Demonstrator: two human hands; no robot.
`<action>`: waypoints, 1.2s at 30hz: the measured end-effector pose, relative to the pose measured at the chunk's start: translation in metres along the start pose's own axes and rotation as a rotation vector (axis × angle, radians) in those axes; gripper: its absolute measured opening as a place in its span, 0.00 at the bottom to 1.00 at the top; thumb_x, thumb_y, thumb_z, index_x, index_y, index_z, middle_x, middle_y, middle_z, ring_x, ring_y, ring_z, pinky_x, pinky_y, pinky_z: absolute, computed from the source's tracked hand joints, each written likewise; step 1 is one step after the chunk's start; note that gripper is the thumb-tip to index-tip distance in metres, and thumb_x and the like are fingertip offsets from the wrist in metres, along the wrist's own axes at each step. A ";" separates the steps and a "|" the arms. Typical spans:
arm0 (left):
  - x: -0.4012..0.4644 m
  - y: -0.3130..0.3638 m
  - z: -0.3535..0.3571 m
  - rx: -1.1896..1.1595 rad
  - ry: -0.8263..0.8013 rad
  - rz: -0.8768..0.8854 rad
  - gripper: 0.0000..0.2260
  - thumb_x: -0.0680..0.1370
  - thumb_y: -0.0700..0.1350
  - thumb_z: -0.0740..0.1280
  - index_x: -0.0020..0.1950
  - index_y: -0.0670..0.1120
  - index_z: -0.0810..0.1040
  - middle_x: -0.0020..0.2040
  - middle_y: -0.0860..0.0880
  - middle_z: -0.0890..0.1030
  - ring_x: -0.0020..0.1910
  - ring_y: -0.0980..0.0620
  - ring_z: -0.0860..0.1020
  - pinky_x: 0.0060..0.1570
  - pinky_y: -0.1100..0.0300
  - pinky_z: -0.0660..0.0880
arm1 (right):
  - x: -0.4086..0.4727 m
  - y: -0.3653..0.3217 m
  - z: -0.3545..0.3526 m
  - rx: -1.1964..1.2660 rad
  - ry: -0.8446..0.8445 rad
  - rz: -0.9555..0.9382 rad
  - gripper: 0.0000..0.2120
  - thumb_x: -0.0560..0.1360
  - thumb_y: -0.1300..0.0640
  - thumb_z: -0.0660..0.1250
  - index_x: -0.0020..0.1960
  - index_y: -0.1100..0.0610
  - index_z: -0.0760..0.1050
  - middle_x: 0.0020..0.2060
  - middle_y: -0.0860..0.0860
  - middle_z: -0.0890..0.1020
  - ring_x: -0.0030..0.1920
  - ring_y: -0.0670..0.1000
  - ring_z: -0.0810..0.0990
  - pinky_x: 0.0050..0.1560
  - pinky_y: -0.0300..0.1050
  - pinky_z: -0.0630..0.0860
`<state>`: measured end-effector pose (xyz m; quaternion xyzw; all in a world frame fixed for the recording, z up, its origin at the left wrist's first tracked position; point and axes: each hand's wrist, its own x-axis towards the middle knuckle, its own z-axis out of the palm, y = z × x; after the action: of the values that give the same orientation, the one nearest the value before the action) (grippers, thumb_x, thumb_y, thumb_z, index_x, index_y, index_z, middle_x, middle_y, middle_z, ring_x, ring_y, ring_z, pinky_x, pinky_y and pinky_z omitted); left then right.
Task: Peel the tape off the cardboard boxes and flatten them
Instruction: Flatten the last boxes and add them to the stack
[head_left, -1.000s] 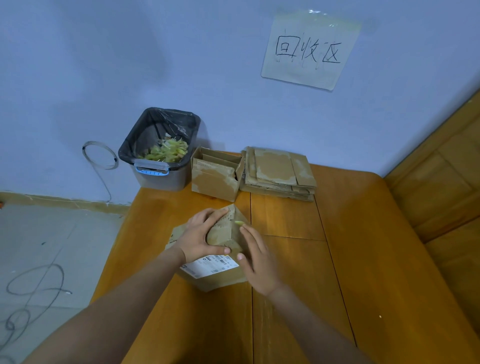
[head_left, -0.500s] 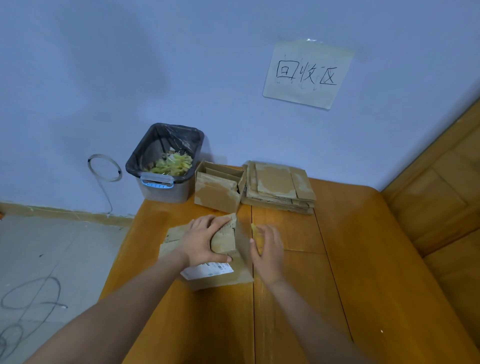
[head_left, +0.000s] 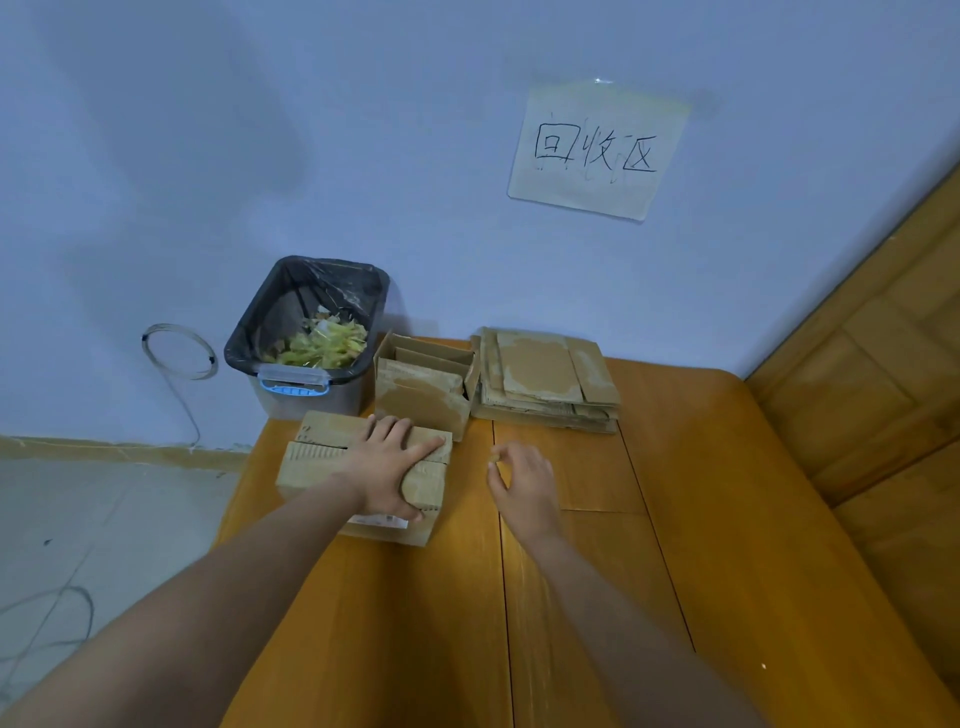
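Observation:
A flattened brown cardboard box (head_left: 317, 457) with a white label lies on the wooden table (head_left: 701, 519) near its left edge. My left hand (head_left: 389, 467) lies spread on top of it and presses it down, thumb at the near flap. To the right, my right hand (head_left: 522, 483) hovers just above the bare table with loosely curled fingers; a small yellowish bit shows at its fingertips, too small to identify. Behind the flattened box stands an open cardboard box (head_left: 421, 389). A stack of flattened boxes (head_left: 545, 379) lies to its right by the wall.
A grey bin (head_left: 311, 332) with a black liner holds yellow-green tape scraps, at the table's back left corner. A paper sign (head_left: 597, 150) hangs on the wall. A wooden panel (head_left: 883, 338) rises on the right. The floor drops off left of the table.
The box went from standing half folded to lying flat under my left hand. My right hand left the box and moved right, off it. The camera view rose and tilted.

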<state>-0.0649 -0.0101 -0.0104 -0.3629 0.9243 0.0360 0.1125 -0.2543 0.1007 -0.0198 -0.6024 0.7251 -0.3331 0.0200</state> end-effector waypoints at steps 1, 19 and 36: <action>0.003 -0.005 -0.001 0.009 -0.001 -0.003 0.48 0.68 0.71 0.66 0.79 0.58 0.44 0.78 0.41 0.52 0.77 0.41 0.48 0.74 0.41 0.41 | 0.006 0.000 0.002 0.006 -0.012 0.017 0.04 0.74 0.62 0.68 0.49 0.57 0.77 0.44 0.48 0.79 0.47 0.50 0.77 0.49 0.44 0.68; 0.069 -0.080 0.010 0.031 0.020 0.011 0.46 0.69 0.71 0.63 0.79 0.53 0.46 0.77 0.39 0.53 0.76 0.38 0.50 0.75 0.43 0.48 | 0.167 -0.070 0.080 0.023 -0.104 -0.316 0.05 0.73 0.66 0.66 0.47 0.59 0.73 0.42 0.52 0.78 0.40 0.51 0.76 0.39 0.41 0.68; 0.088 -0.095 0.035 -0.059 0.083 0.036 0.44 0.67 0.75 0.58 0.75 0.53 0.51 0.73 0.43 0.55 0.73 0.41 0.50 0.73 0.38 0.43 | 0.262 -0.106 0.186 0.084 -0.133 -0.211 0.04 0.77 0.61 0.64 0.51 0.60 0.74 0.46 0.53 0.78 0.45 0.52 0.76 0.43 0.52 0.76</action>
<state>-0.0569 -0.1328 -0.0637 -0.3506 0.9331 0.0503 0.0625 -0.1548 -0.2227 -0.0127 -0.6948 0.6401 -0.3228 0.0580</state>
